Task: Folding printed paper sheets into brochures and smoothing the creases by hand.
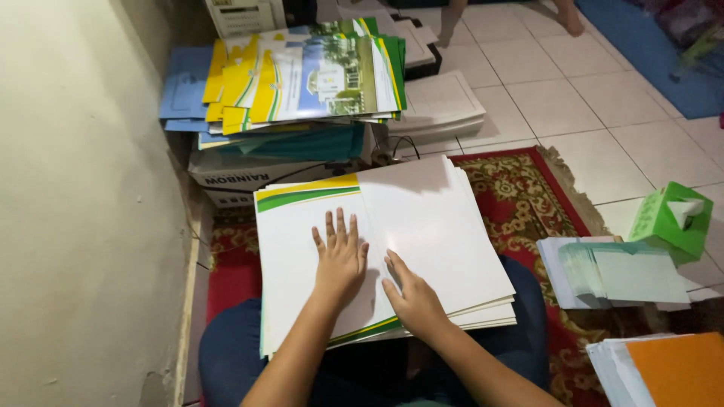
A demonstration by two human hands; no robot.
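Both hands (377, 275) on white folders (430, 226)

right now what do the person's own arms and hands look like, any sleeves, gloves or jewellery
Both forearms are bare up to the picture's lower edge: no sleeves show. The left hand and the right hand wear no gloves, and no rings, watch or bracelets are visible. Dark blue trousers cover the legs below.

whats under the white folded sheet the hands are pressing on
Under the top white sheet lies a stack of similar sheets with green and yellow edges, resting on the lap. Their printed faces are covered.
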